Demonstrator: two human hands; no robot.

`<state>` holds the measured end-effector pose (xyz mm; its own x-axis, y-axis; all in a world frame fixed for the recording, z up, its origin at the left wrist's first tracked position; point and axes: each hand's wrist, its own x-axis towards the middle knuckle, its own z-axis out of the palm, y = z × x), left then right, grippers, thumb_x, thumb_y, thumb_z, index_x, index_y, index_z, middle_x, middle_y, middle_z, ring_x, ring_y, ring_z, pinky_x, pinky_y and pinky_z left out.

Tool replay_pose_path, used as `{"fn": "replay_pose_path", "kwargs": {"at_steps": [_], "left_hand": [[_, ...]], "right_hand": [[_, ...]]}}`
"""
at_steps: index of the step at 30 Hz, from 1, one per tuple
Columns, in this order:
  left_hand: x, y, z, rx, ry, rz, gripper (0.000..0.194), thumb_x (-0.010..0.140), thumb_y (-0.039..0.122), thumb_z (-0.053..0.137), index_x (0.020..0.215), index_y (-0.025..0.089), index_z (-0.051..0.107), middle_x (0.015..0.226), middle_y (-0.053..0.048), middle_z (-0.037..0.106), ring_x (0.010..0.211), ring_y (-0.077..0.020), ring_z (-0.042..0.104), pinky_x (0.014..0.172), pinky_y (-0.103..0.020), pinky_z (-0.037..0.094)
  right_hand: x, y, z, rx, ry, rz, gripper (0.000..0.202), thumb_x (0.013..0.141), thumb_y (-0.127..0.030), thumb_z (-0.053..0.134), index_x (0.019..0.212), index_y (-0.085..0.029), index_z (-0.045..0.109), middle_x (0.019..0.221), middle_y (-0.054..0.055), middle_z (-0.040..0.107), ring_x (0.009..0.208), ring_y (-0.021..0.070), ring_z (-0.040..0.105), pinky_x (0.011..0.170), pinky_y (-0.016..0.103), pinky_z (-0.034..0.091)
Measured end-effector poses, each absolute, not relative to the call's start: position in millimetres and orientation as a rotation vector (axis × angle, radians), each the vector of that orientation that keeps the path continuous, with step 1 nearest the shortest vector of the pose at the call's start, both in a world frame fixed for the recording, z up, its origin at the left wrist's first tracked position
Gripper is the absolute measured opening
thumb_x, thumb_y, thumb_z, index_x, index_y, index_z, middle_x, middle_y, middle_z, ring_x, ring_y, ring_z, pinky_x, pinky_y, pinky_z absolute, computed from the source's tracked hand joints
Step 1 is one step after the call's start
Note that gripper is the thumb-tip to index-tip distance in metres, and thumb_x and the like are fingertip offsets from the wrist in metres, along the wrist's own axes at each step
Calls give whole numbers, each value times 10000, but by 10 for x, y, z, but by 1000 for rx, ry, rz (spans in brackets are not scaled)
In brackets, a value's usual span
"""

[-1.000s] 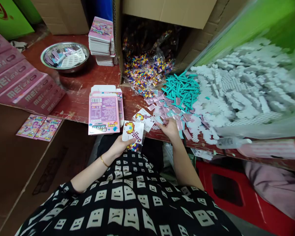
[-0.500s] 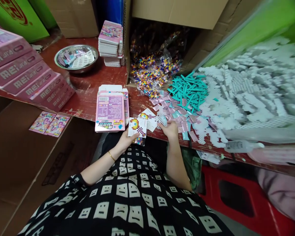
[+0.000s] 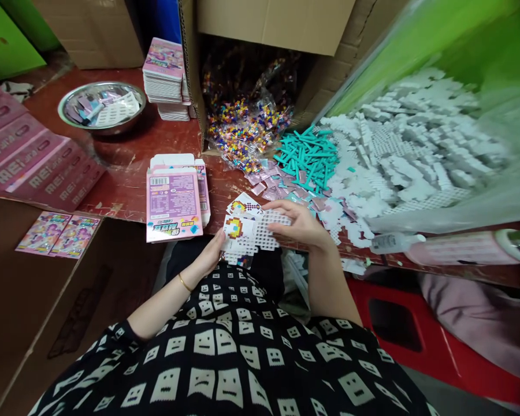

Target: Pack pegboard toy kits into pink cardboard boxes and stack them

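Note:
My left hand is closed on the edge of a white pattern card printed with a pixel design. Under the card are a small bag of coloured beads and part of a white grid piece, both partly covered. My right hand pinches a white pegboard full of small holes, which overlaps the card's right side. Behind them a second pattern card lies at the table edge. Left of my hands lies a pink-and-purple box with its top flap raised.
Beyond my hands are small pink packets, turquoise sticks and a carton with bags of coloured beads. White boards are heaped at right, near a clear bottle. A metal bowl and stacked cards stand at back left.
My right hand has picked up a white pegboard and brought it left against the pattern card in my left hand. The camera view has turned somewhat to the right.

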<state>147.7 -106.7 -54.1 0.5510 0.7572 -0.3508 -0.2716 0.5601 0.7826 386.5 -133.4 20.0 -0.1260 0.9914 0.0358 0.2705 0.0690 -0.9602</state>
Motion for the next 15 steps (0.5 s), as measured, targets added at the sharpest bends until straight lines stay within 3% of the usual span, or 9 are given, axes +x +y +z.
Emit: {"fn": "replay_pose_path", "kwargs": {"at_steps": [2,4,7,10,12,15], "left_hand": [[1495,-1077,-523,859,751,675,790,632,580,861,1256,171,603,1305,-137,691,1222,-319,646,1079,-445,494],[1495,-1076,-528,943,803,694,769,647,473,887,1277,173,565,1273,-127,706,1182,-292,666,1076,-436,497],[1486,-1060,-556,934,868,760,746,694,467,855,1297,184,518,1285,-124,694,1168,-270,671,1070,-424,505],[1496,-1042,-576,888,874,806,775,700,473,851,1322,193,483,1332,-129,665,1198,-272,653,1085,-425,494],[1515,-1031,-583,862,867,817,774,698,465,855,1319,192,483,1338,-132,660,1209,-279,645,1095,-437,486],[1537,-1018,-595,829,868,836,759,692,444,864,1305,190,498,1326,-127,667,1212,-289,640,1100,-455,477]], "right_hand": [[3725,-1095,100,-1350,-1654,1037,488,714,-496,814,1095,-218,693,1059,69,715,908,199,678,793,338,567],[3812,-813,-89,-1512,-1605,805,483,713,-487,805,1084,-199,691,1094,88,694,934,214,656,846,373,552],[4368,-448,-417,-1955,-1128,292,354,830,-399,674,1050,-122,657,1080,151,667,962,253,628,910,434,505],[5021,-264,-715,-2311,-775,37,304,780,-302,707,979,-92,615,1111,231,630,1119,340,569,1011,517,407],[5295,-244,-851,-2225,-820,19,244,759,-308,720,861,-138,577,1013,226,638,1082,341,572,979,504,405],[5446,-301,-879,-1889,-1119,102,261,809,-417,655,738,-243,474,758,108,611,862,253,590,818,404,447]]}}
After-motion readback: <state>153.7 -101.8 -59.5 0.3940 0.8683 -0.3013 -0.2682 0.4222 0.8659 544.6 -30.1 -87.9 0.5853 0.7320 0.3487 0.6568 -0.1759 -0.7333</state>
